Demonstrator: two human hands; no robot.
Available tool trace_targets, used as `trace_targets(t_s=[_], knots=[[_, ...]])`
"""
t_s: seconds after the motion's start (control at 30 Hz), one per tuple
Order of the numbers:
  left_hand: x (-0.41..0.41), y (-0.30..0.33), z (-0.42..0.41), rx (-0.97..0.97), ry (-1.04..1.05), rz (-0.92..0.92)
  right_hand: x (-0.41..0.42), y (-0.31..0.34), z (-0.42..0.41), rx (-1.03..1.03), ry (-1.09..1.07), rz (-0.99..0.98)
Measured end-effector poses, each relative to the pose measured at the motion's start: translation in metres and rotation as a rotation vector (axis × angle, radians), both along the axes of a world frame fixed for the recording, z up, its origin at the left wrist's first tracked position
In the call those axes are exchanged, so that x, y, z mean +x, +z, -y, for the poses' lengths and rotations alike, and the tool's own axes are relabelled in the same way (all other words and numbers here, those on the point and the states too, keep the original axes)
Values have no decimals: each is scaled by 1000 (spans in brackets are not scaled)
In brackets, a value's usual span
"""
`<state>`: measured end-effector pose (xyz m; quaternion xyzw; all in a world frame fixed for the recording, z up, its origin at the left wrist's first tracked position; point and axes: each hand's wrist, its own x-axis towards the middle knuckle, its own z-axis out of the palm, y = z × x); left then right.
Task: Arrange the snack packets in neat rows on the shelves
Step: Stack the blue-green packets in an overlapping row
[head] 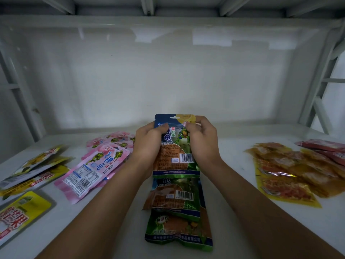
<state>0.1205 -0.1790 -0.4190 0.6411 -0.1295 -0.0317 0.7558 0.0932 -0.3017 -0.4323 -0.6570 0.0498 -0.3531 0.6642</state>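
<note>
A blue-and-green turtle packet (pixel 175 146) stands upright in the middle of the white shelf (pixel 233 184). My left hand (pixel 149 143) grips its left edge and my right hand (pixel 202 141) grips its right edge near the top. Below it, toward me, two more green packets (pixel 175 199) lie overlapping in a column. Pink turtle packets (pixel 93 169) lie in a loose pile to the left. Yellow-and-silver packets (pixel 28 171) lie at the far left.
Orange-yellow packets (pixel 287 171) are heaped on the right, with red packets (pixel 328 148) behind them. The shelf's white back panel (pixel 168 81) rises close behind, metal uprights (pixel 317 90) flank both sides, and the upper shelf (pixel 168 8) hangs overhead.
</note>
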Motion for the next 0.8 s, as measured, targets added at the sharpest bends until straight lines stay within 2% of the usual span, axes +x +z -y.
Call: trace_targets(t_s=[0.1,0.3,0.67,0.8], knots=[[1,1,1,-30,0,-14,1,-2,3,22,2,-25],[-2,-2,2,35,-23,54,0,-1,6,46,-19,-28],[-4,6,-2,-44,9,-53,0,-3,-6,-7,56,-6],[-1,4,0,-63,38,-32,0,-4,-9,-34,61,-6]])
